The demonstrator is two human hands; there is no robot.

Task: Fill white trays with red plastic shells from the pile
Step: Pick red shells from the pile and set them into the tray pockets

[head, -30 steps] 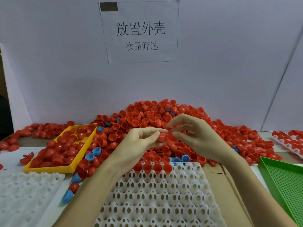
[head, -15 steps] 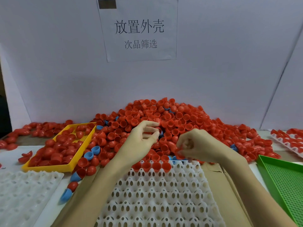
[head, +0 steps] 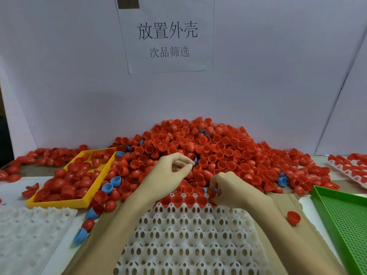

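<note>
A big pile of red shells (head: 208, 147) lies against the back wall. In front of it sits a white tray (head: 188, 245) with several red shells (head: 183, 200) seated in its far row. My right hand (head: 230, 188) is at the right end of that row, fingers curled down, pinching a red shell (head: 211, 193). My left hand (head: 170, 173) hovers at the pile's near slope with thumb and forefinger tips close together among the shells. Whether it holds one is hidden.
A yellow tray (head: 59, 203) of red shells stands at left, with a second white tray (head: 29, 235) below it. A green mesh tray (head: 347, 225) is at right, a filled white tray (head: 351, 171) beyond. One loose red shell (head: 294, 217) lies on the cardboard. Blue shells (head: 111, 185) are scattered about.
My right hand dropped from the pile to the tray's far row with a shell. My left hand reached forward into the pile. A loose red shell now lies on the cardboard at right.
</note>
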